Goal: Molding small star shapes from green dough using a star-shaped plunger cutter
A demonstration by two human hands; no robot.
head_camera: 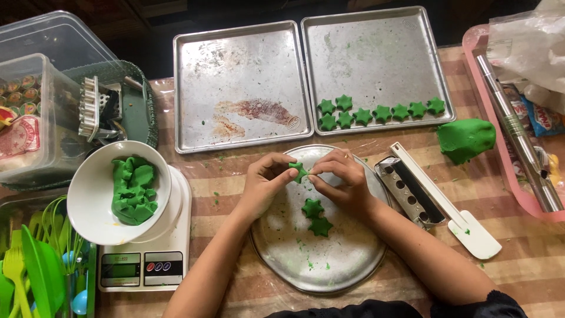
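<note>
A green star-shaped dough piece is pinched between the fingertips of both hands, just above the far edge of a round metal plate. The left hand and right hand each grip one side. Two more green stars lie on the plate below. Beyond, a square baking tray holds a row of stars. A white bowl of green dough sits on a kitchen scale at left on the desk.
</note>
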